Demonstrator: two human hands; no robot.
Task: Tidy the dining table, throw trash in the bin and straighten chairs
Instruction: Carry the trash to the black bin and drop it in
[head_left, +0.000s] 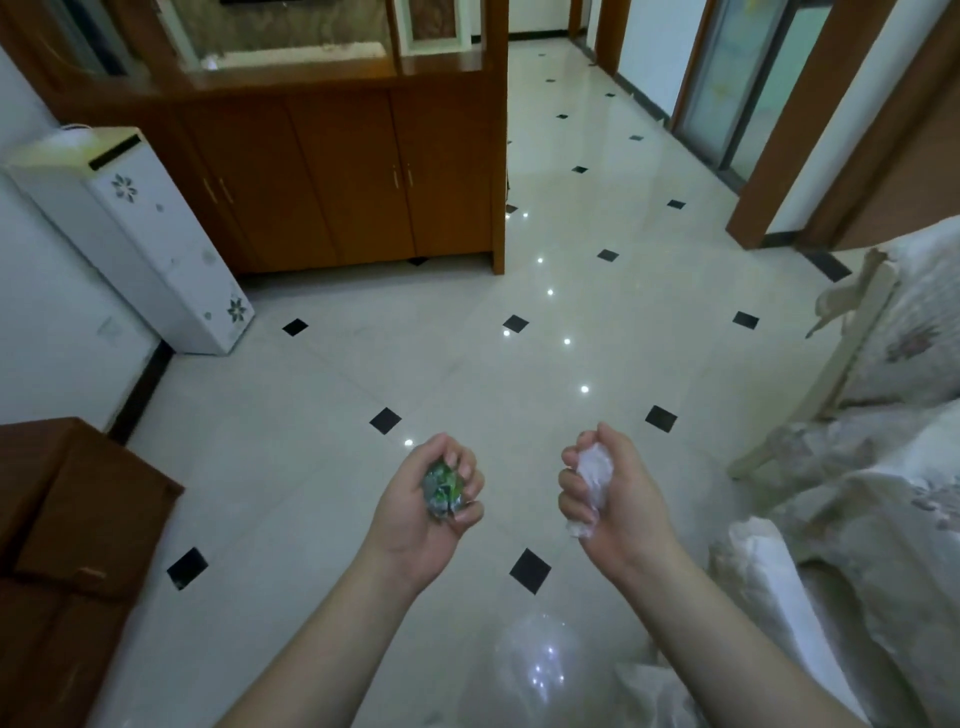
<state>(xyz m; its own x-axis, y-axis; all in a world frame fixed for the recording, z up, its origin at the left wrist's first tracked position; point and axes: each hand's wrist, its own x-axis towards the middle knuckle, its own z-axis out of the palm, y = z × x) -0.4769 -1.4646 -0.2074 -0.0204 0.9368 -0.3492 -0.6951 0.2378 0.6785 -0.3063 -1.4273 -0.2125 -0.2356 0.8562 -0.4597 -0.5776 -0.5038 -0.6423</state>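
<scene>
Gripping a green wrapper (442, 491) in the left hand (428, 501) and white tissue (592, 480) in the right hand (608, 488), side by side over floor (519, 291), with no bin in view either way.

left hand (426, 499) – bare, sleeveless forearm | right hand (608, 493) – bare, sleeveless forearm

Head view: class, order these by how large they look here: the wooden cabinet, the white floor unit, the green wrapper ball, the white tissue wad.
1. wooden cabinet
2. white floor unit
3–4. tissue wad and wrapper ball: look alike, each half hidden by fingers, so unranked.
</scene>
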